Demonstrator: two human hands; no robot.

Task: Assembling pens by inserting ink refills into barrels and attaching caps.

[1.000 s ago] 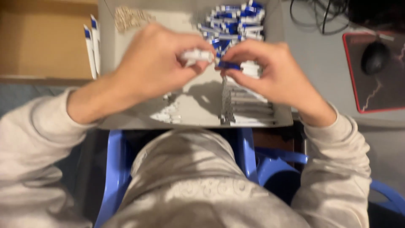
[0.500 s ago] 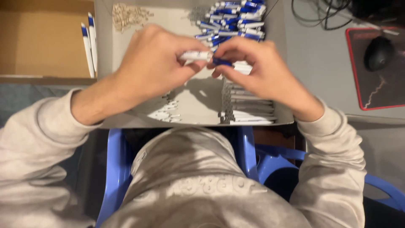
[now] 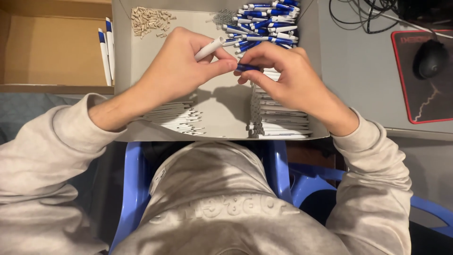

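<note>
Head view: the left hand (image 3: 181,66) pinches a white pen barrel (image 3: 210,47) between thumb and fingers, its open end tilted up toward the far edge of the grey tray (image 3: 222,106). The right hand (image 3: 283,78) pinches a small blue pen part (image 3: 247,67) at its fingertips, just beside the left thumb. Both sit above the tray's middle. To join them well, I judge the barrel should be steadied and the blue part lined up straight, not forced askew.
</note>
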